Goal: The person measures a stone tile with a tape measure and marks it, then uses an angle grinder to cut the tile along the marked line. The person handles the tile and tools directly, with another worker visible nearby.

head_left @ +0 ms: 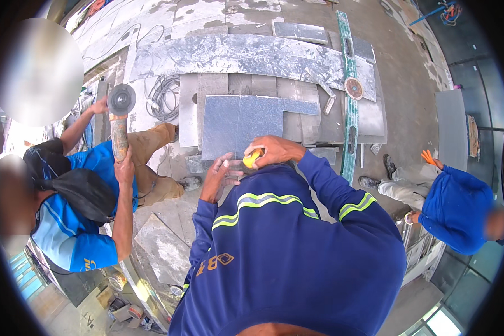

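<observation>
My navy sweatshirt (302, 252) nearest. Right fingers (261, 144) grasp yellow tape measure (252, 159) at grey slab's (224, 120) near edge, wrapped over it, likely for steadiness; left fingers (221, 162) parted beside it, seemingly empty.

- Blue-grey slab (224, 120): stone-like to my eye, flat, matt, finely speckled.
- Long slab (229, 54): similar stone look, smeared with whitish dust.
- Small yellow case (251, 160): looks like plastic, smooth.
- Long green bar (350, 131): metal by appearance, finish scuffed and dusty.
- Grinder disc (121, 99): dark, matt.
- Navy top (297, 257): soft matt cloth; reflective strips (269, 200) brighter, smoother.
- Wall panels (481, 84): glassy, dark, glossy.
</observation>
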`<control>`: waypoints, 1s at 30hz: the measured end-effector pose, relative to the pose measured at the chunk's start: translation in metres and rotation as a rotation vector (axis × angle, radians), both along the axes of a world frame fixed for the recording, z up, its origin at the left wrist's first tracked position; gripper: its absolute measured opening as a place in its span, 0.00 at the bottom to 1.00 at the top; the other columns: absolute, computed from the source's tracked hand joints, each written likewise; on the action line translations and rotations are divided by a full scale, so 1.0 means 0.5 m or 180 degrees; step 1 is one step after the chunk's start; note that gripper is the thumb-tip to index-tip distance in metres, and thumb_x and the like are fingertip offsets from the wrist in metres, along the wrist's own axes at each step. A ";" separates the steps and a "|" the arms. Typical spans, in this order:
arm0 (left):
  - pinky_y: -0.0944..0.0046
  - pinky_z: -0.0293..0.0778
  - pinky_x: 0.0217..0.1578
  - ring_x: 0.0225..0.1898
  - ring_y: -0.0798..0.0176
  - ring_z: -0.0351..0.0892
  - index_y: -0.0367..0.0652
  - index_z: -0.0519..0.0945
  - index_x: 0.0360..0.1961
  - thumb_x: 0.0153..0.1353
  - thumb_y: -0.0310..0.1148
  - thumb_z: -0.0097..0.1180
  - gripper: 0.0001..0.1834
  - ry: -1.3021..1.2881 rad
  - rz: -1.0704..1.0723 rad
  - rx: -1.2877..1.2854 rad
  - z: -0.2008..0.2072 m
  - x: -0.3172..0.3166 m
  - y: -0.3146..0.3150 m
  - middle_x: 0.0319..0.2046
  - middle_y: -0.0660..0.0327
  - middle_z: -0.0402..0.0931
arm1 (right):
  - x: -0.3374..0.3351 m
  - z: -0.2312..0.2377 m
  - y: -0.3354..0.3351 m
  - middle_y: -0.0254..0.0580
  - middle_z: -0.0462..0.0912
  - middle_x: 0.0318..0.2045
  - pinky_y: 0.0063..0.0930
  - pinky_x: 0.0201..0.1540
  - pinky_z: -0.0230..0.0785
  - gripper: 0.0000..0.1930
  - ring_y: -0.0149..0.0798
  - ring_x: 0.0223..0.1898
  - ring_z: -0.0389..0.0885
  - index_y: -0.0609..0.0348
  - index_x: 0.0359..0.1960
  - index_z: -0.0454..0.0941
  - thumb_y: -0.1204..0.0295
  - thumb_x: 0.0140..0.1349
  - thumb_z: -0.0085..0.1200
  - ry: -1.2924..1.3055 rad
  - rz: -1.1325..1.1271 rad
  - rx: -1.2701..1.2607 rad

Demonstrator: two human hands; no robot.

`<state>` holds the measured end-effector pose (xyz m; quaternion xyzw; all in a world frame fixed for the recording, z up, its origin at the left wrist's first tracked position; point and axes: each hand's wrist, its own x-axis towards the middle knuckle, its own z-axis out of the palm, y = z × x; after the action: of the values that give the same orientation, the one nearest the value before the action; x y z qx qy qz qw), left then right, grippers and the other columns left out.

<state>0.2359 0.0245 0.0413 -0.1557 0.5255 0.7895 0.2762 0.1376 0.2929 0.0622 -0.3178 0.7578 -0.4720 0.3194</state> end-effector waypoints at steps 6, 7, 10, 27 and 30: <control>0.53 0.82 0.50 0.49 0.60 0.83 0.41 0.75 0.61 0.78 0.44 0.50 0.20 -0.0226 0.0682 0.1666 -0.073 -0.001 0.012 0.49 0.55 0.81 | 0.079 0.012 -0.140 0.59 0.82 0.54 0.45 0.58 0.70 0.48 0.55 0.55 0.80 0.67 0.72 0.62 0.49 0.57 0.68 -0.0167 -0.0988 -0.0628; 0.54 0.81 0.51 0.50 0.60 0.82 0.41 0.75 0.60 0.79 0.43 0.49 0.19 -0.0296 0.1125 0.2110 -0.085 -0.004 0.014 0.49 0.56 0.81 | 0.086 -0.035 -0.148 0.61 0.80 0.56 0.46 0.59 0.69 0.51 0.57 0.57 0.78 0.68 0.74 0.58 0.47 0.58 0.67 -0.0015 -0.1352 -0.0877; 0.52 0.78 0.56 0.51 0.59 0.82 0.43 0.76 0.56 0.78 0.45 0.50 0.17 0.0046 0.1294 0.2317 -0.063 -0.002 0.035 0.48 0.57 0.81 | 0.097 -0.049 -0.161 0.62 0.78 0.58 0.52 0.64 0.64 0.43 0.61 0.60 0.72 0.65 0.70 0.66 0.43 0.65 0.60 0.0115 -0.0994 -0.0323; 0.52 0.87 0.42 0.41 0.54 0.87 0.41 0.73 0.51 0.74 0.32 0.56 0.10 -0.0314 0.0772 0.0586 -0.080 0.112 -0.015 0.45 0.52 0.81 | 0.124 -0.051 -0.158 0.62 0.81 0.50 0.48 0.57 0.70 0.31 0.59 0.54 0.79 0.63 0.56 0.78 0.45 0.71 0.51 -0.0072 0.0266 -0.0033; 0.53 0.87 0.41 0.37 0.55 0.87 0.40 0.74 0.48 0.73 0.34 0.58 0.10 -0.0344 0.0551 0.0180 -0.070 0.102 -0.021 0.39 0.53 0.81 | 0.115 -0.051 -0.148 0.56 0.84 0.51 0.46 0.57 0.71 0.27 0.57 0.53 0.81 0.60 0.57 0.80 0.49 0.73 0.45 -0.0060 0.0277 0.0194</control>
<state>0.2871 0.0140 0.0061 -0.2350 0.4720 0.8153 0.2392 0.1951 0.2190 0.0368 -0.3361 0.7542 -0.4373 0.3563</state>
